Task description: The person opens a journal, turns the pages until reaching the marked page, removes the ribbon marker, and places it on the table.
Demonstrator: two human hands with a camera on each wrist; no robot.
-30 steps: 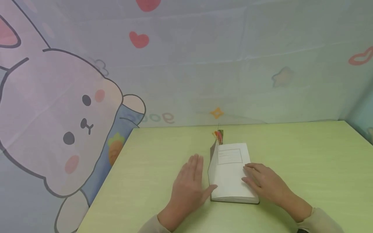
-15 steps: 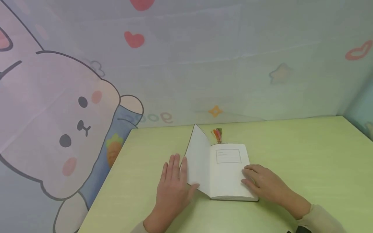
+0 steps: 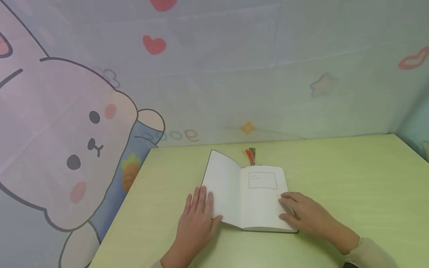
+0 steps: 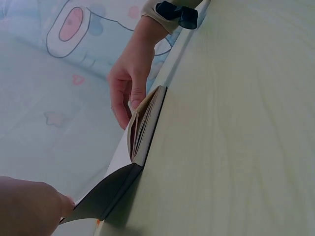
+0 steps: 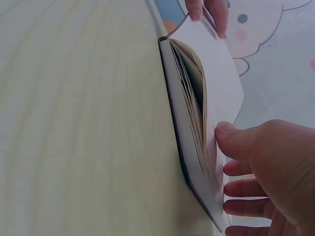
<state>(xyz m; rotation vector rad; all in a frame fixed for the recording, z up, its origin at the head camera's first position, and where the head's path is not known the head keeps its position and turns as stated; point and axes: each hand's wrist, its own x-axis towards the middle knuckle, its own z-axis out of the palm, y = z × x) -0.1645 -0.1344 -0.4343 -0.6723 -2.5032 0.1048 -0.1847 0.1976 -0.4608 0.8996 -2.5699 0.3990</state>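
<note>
A notebook (image 3: pixel 261 208) with a dark cover lies opened on the table. Its front cover (image 3: pixel 222 190) stands tilted up to the left, white inner side showing. Along that cover's outer edge is my left hand (image 3: pixel 194 227), fingers straight, thumb at the lower edge. On the right, my right hand (image 3: pixel 308 216) rests fingertips and thumb on the page's outer edge, fingers relaxed. The page carries a printed label box (image 3: pixel 263 180). In the right wrist view the page block (image 5: pixel 189 93) bulges, its leaves slightly parted.
A coloured tassel (image 3: pixel 250 155) sticks out beyond the notebook's top edge. The pale green table (image 3: pixel 352 175) meets a printed cloth backdrop (image 3: pixel 228 93) behind, with a large cartoon rabbit (image 3: pixel 50 141) on the left.
The front cover has swung from nearly upright over to the left and lower, my left hand moving left with it. My right hand has stayed at the page's right edge.
</note>
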